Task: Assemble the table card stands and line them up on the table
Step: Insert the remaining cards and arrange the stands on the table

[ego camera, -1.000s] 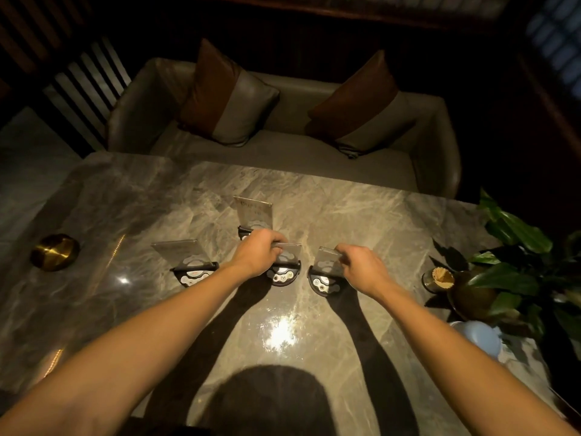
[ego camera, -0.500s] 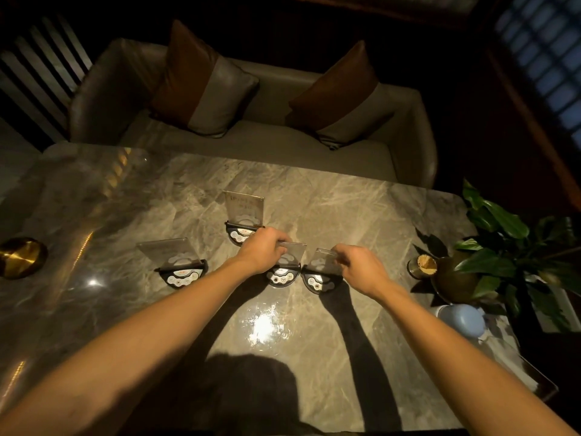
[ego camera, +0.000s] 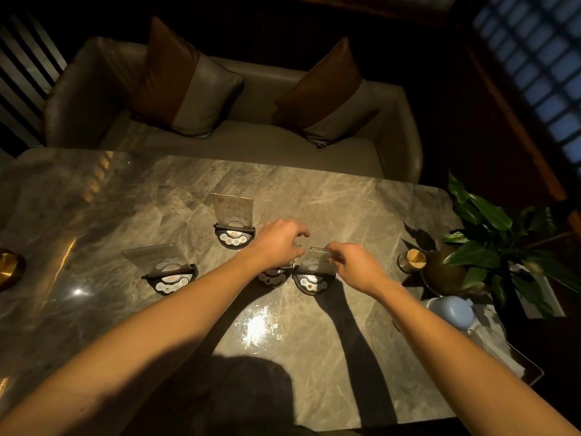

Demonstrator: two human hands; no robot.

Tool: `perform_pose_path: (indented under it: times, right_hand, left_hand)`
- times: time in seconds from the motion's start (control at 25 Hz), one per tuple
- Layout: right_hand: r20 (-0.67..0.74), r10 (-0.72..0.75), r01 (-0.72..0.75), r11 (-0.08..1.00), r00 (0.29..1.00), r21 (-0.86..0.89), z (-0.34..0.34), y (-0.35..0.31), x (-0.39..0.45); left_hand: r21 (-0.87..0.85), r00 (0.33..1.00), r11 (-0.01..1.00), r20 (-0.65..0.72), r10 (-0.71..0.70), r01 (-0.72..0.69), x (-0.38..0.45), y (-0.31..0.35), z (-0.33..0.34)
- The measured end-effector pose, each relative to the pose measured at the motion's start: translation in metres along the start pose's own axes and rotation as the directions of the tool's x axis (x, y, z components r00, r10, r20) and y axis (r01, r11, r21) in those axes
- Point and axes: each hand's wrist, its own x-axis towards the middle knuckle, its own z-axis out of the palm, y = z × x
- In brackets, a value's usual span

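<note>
Several card stands, each a black half-round base with a clear panel, stand on the marble table [ego camera: 361, 215]. One stand [ego camera: 169, 275] is at the left and another [ego camera: 234, 228] sits further back. My left hand [ego camera: 276, 243] arches over the top edge of the middle stand [ego camera: 273, 277]; its panel is mostly hidden, and I cannot make out whether the fingers grip it. My right hand [ego camera: 355, 269] pinches the upper right corner of the panel of the right stand [ego camera: 311, 275]. That stand's base almost touches the middle one.
A toothpick holder [ego camera: 415, 261], a potted plant [ego camera: 471, 262] and a pale blue object [ego camera: 452, 313] crowd the table's right edge. A brass object [ego camera: 9, 272] sits at the far left. A sofa with two cushions [ego camera: 239, 136] runs behind the table.
My left hand's fingers have lifted and stretched out over the middle stand's panel. My right hand and its stand now sit closer to the middle stand. The view has shifted slightly.
</note>
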Motion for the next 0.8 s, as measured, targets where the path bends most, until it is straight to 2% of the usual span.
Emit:
perform_pose_path:
  times: [0.12, 0.24, 0.4, 0.56, 0.8]
  right_hand:
    - [-0.014, -0.01, 0.011, 1.0, 1.0, 0.019, -0.018, 0.007, 0.001]
    - [-0.067, -0.013, 0.02, 0.994, 0.998, 0.111, -0.049, 0.017, 0.002]
    - [-0.176, -0.008, 0.05, 0.971, 0.984, 0.232, -0.1, 0.04, 0.004]
    - [-0.266, 0.064, 0.042, 0.926, 0.962, 0.375, -0.151, 0.084, 0.012]
    - [-0.279, 0.079, 0.066, 0.877, 0.957, 0.475, -0.223, 0.168, 0.04]
  left_hand:
    - [-0.032, 0.999, 0.999, 0.03, 0.029, -0.028, 0.013, 0.014, 0.001]
    - [-0.166, 0.998, 0.986, 0.056, 0.019, -0.009, 0.027, 0.03, -0.003]
    - [-0.339, 0.996, 0.937, -0.057, 0.07, -0.086, 0.058, 0.057, -0.01]
    - [-0.459, 0.995, 0.886, -0.093, 0.031, -0.071, 0.109, 0.09, -0.019]
    - [-0.56, 0.986, 0.826, -0.162, -0.04, -0.058, 0.197, 0.163, -0.021]
